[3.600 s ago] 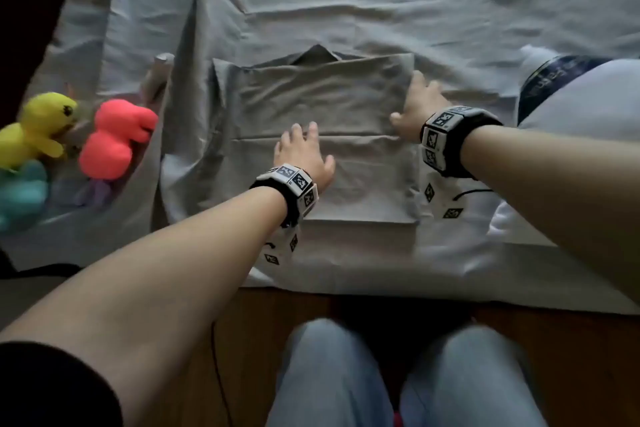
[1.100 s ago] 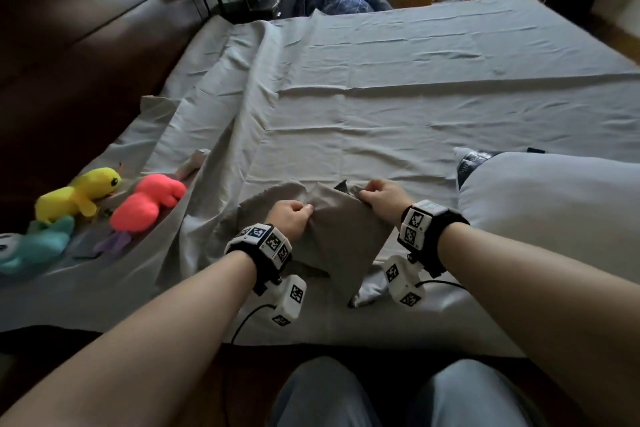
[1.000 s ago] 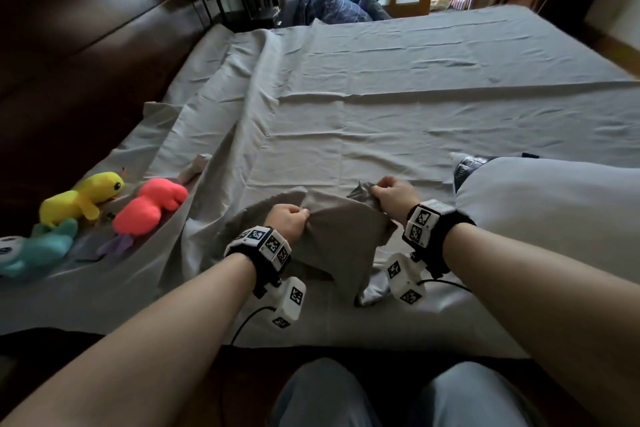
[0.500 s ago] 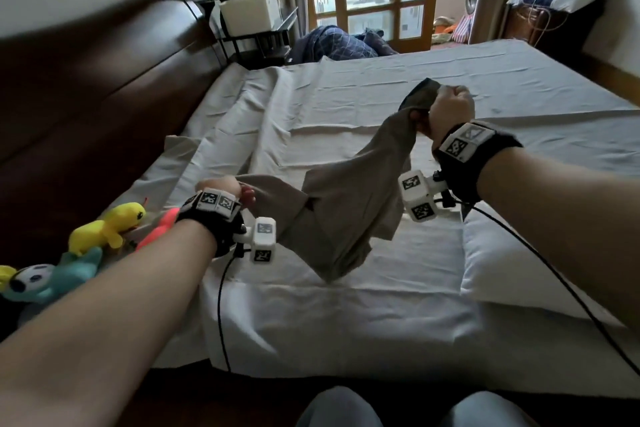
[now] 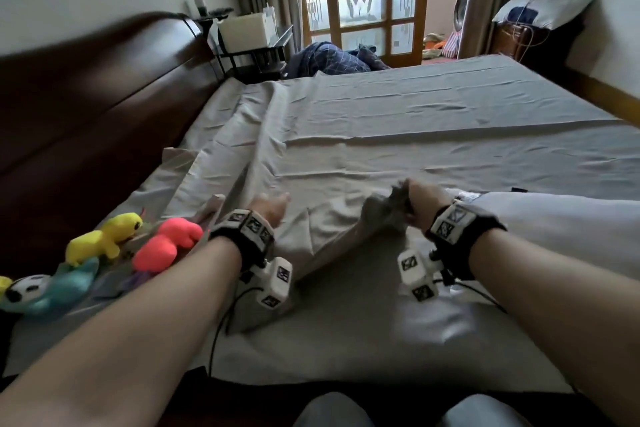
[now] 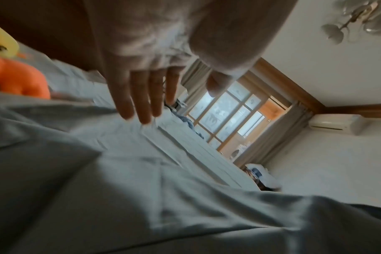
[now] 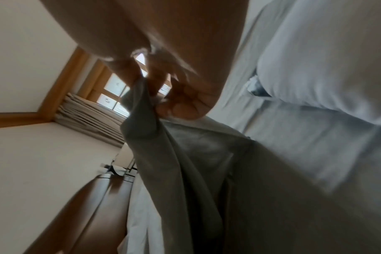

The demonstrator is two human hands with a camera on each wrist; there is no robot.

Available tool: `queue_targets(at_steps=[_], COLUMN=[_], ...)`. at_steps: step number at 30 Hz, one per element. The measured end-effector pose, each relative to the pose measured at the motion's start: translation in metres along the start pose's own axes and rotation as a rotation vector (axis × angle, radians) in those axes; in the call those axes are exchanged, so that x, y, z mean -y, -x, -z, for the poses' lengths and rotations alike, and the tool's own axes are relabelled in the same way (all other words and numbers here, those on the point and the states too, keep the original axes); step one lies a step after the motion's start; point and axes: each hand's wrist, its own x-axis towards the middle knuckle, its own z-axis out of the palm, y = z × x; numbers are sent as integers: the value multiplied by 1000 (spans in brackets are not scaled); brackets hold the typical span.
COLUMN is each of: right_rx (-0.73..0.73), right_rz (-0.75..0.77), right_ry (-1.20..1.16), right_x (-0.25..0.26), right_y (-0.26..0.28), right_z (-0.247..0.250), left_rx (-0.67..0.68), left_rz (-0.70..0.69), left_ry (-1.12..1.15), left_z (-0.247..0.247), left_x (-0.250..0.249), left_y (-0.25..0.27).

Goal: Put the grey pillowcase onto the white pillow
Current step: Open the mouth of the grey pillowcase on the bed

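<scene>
The grey pillowcase (image 5: pixel 332 246) lies crumpled on the bed in front of me. My right hand (image 5: pixel 417 204) pinches one bunched end of it and holds that end a little above the sheet. In the right wrist view the fingers (image 7: pixel 178 101) curl round the cloth (image 7: pixel 163 154). My left hand (image 5: pixel 272 206) is to the left of the pillowcase with straight fingers (image 6: pixel 141 99) and holds nothing. Whether it touches the sheet I cannot tell. The white pillow (image 5: pixel 561 229) lies just right of my right hand, also in the right wrist view (image 7: pixel 326 60).
A grey sheet (image 5: pixel 433 121) covers the bed. Plush toys lie at the left edge: a pink one (image 5: pixel 162 246), a yellow one (image 5: pixel 104 239) and a teal one (image 5: pixel 52 291). A dark wooden headboard (image 5: pixel 86 107) runs along the left.
Half a second ago both hands held the pillowcase up in the air. My right hand has since come down to the bed with it, and my left hand has let go.
</scene>
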Motion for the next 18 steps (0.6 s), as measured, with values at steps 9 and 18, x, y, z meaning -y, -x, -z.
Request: queue_targets(at_steps=[9,18], right_rx=[208,321], right_rz=[-244,-513], right_ry=[105,613], right_x=[-76,-94], right_y=[-3,-16], right_z=[15,61], left_rx=[633,356], left_rz=[80,-162], left_ry=[-80,-175], left_z=[-121,-140], left_x=[-26,-36], left_y=[65,38])
